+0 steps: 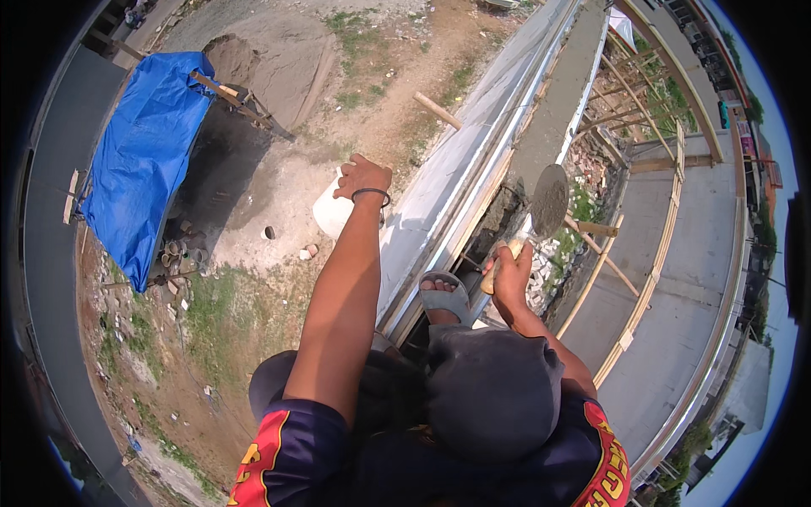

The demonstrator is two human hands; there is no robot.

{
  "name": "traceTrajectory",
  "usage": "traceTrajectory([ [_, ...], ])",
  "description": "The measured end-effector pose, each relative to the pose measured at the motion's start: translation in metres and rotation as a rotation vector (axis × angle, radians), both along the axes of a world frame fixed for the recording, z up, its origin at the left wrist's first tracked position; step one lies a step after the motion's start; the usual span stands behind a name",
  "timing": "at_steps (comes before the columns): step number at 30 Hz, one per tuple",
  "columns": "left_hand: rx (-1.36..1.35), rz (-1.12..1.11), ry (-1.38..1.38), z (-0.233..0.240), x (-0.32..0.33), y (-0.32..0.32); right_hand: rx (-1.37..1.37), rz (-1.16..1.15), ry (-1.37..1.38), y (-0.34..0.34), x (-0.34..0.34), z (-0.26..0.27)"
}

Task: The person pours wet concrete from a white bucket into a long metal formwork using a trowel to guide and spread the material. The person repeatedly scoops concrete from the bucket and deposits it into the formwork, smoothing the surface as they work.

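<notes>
My right hand [512, 272] grips the pale wooden handle of a trowel [550, 201]. The rounded blade carries grey mortar and sits over the near end of fresh concrete [561, 101] along the wall top. My left hand [362, 180] reaches out past the wall's left side, fingers spread and bent. It overlaps a white bucket-like container [331, 209] in the picture; whether the fingers hold it cannot be told. A dark band circles that wrist. My sandalled foot [447, 295] rests by an unfilled stretch of the trough [488, 234], where dark bars show.
Formwork boards [472, 215] edge the trough, with a block wall [437, 196] dropping away on the left. A bamboo pole [437, 111] sticks out from it. Bamboo scaffolding [652, 272] stands right. Far below are a blue tarpaulin [149, 158], a sand pile [285, 63] and rubble [548, 272].
</notes>
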State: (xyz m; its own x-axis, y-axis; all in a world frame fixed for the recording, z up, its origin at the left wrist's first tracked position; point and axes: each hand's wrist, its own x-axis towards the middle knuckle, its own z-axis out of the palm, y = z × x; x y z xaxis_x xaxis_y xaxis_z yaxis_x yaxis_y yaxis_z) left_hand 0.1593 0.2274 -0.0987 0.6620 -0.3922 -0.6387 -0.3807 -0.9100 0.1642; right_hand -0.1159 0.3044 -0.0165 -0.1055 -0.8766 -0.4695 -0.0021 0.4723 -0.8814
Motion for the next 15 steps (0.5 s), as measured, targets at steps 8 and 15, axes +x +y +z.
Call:
traceTrajectory([
  [8, -0.313, -0.032, 0.099, 0.053, 0.121, -0.037, 0.021, 0.268, 0.029, -0.029, 0.002, -0.008],
  [15, -0.448, -0.434, -0.257, 0.086, 0.204, 0.109, 0.151, 0.431, 0.026, -0.010, 0.022, -0.047],
])
